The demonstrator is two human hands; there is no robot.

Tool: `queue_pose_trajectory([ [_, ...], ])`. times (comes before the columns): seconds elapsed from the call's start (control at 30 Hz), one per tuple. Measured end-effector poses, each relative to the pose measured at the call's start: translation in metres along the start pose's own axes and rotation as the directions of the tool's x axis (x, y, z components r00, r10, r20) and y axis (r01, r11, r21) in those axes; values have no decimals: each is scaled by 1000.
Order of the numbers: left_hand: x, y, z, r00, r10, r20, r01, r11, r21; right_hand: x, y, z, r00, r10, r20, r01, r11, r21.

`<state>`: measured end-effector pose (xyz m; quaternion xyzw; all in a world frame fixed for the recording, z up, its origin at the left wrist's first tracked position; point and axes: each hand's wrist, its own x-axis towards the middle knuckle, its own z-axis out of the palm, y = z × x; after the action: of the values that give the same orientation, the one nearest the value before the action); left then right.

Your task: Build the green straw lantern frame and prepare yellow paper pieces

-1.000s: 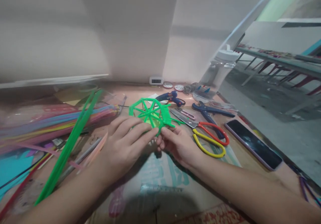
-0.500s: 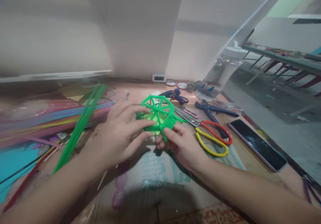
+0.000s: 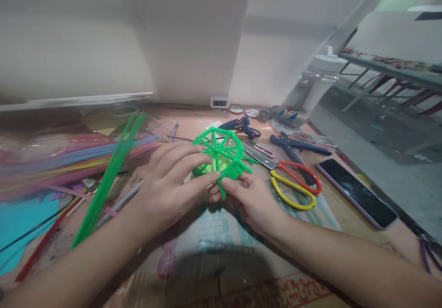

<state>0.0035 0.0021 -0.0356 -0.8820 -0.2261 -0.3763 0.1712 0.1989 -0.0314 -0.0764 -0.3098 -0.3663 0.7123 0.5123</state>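
A bright green wheel-shaped frame point(image 3: 215, 149), its spokes and rim apparently made of pipe cleaners, is held up over the table. Its lower right part is a wider, densely wrapped band with loose ends sticking out. My right hand point(image 3: 250, 195) pinches this band between thumb and fingers. On the frame's left side is my left hand point(image 3: 172, 179), thumb at the lower edge and fingers bent over the rim and spokes. Something yellow-green shows behind the spokes, partly hidden. Scissors point(image 3: 265, 160) with one orange and one yellow handle lie just right of the frame.
Green pipe cleaners point(image 3: 105, 188) and a heap of coloured ones point(image 3: 79, 160) lie on the left. Behind the frame are a blue glue gun point(image 3: 238, 124) and a small clock point(image 3: 219, 102). To the right are blue cutters point(image 3: 304, 146), a phone point(image 3: 357, 193) and a water bottle point(image 3: 311, 84).
The frame has turned and tilted slightly in my hands. My left thumb has shifted right along its lower edge, towards my right thumb. The camera view has moved a little.
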Motion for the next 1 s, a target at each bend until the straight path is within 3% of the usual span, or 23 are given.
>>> queue_pose_trajectory([
  [0.3, -3, -2, 6, 999, -36, 15, 37, 999, -35, 1, -2, 0, 1000, 7, -10, -7, 1000, 1],
  [0.5, -1, -1, 6, 989, -147, 9, 147, 988, -41, 1, -2, 0, 1000, 26, -12, -26, 1000, 4],
  [0.73, -3, 0, 7, 994, -106, -5, 106, 994, -28, 1, -2, -1, 999, 30, -23, -30, 999, 10],
  [1.0, -1, 2, 5, 990, -135, 32, 136, 990, -24, 1, -1, -1, 1000, 29, -11, -29, 1000, 2],
])
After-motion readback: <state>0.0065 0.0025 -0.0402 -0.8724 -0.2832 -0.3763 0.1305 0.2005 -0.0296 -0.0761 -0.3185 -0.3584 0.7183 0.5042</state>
